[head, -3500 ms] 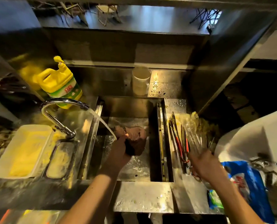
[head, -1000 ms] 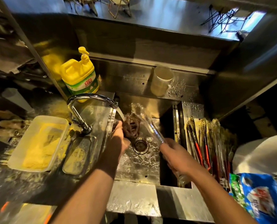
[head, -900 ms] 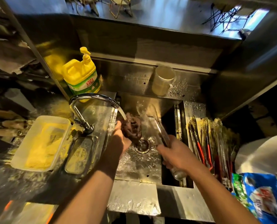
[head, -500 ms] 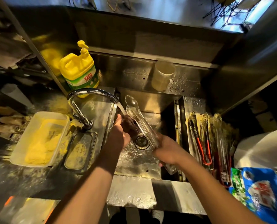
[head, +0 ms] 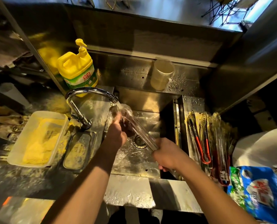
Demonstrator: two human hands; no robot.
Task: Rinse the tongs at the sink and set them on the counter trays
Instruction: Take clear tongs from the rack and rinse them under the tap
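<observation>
My right hand [head: 168, 155] grips the handle end of clear plastic tongs [head: 141, 131], which slant up and left over the steel sink [head: 134, 160]. Their tips sit under the water running from the chrome faucet [head: 89, 92]. My left hand [head: 116, 133] holds a dark brown scrubbing cloth [head: 127, 126] pressed against the tongs near the stream. Several more tongs [head: 205, 139], some with red handles, lie on the counter right of the sink.
A yellow dish-soap jug [head: 77, 68] stands behind the faucet. A clear cup [head: 162, 74] sits on the back ledge. Left of the sink are a white tub of yellow powder [head: 37, 139] and a small steel tray [head: 79, 151]. A blue bag [head: 260, 191] lies at front right.
My right hand took clear tongs from the right counter pile and carried them over the sink. In the last half second their tips moved under the stream, against the cloth.
</observation>
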